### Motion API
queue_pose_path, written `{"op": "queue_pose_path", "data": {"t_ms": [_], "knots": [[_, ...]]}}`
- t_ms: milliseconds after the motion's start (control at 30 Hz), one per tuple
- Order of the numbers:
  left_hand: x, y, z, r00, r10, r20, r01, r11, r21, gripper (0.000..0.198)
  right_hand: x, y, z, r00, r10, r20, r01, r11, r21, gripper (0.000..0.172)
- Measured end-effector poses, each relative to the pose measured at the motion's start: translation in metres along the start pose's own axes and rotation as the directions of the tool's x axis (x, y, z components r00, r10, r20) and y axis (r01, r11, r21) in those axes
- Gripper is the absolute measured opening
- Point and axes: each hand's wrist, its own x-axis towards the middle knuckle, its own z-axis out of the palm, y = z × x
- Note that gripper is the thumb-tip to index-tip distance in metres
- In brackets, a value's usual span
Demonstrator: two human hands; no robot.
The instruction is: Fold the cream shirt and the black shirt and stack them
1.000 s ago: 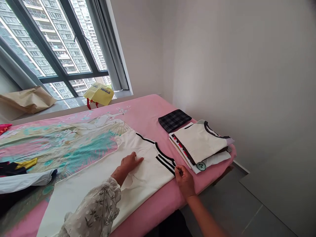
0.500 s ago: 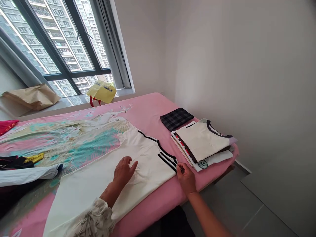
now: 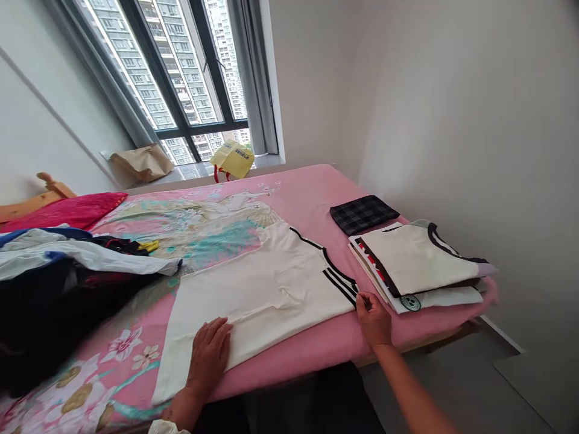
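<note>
A white T-shirt (image 3: 253, 289) with black trim at the neck and black stripes on the shoulder lies spread on the pink bed. My left hand (image 3: 210, 349) rests flat on its near edge, toward the hem, fingers stretched out. At the collar and shoulder end, my right hand (image 3: 373, 316) pinches the shirt's edge between thumb and fingers. Just beyond that hand sits a stack of folded clothes (image 3: 411, 256), a cream shirt with a dark collar on top. Behind the stack lies a folded black plaid garment (image 3: 363, 214).
A heap of loose clothes (image 3: 67, 289) covers the left of the bed (image 3: 301, 187). A red pillow (image 3: 81, 211) lies by the wooden headboard. On the window sill are a brown paper bag (image 3: 143, 163) and a yellow bag (image 3: 233, 158). A wall stands to the right.
My left hand has moved from the middle of the shirt down toward its hem and now lies flat. The right hand keeps its pinch at the shoulder. The view has turned left.
</note>
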Motion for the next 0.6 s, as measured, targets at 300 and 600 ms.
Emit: {"op": "queue_pose_path", "data": {"t_ms": [300,600], "knots": [[-0.069,-0.032,-0.027,0.906,-0.324,0.271,0.286,0.943,0.170,0.063,-0.005,0.003,-0.004,0.998,0.054,0.025,-0.051,0.993,-0.103,0.040],[-0.057,-0.042,-0.036,0.930,-0.352,0.111,0.357,0.934,-0.029,0.046,-0.009,0.001,-0.015,0.988,0.056,-0.143,-0.058,0.998,-0.007,0.046]]}}
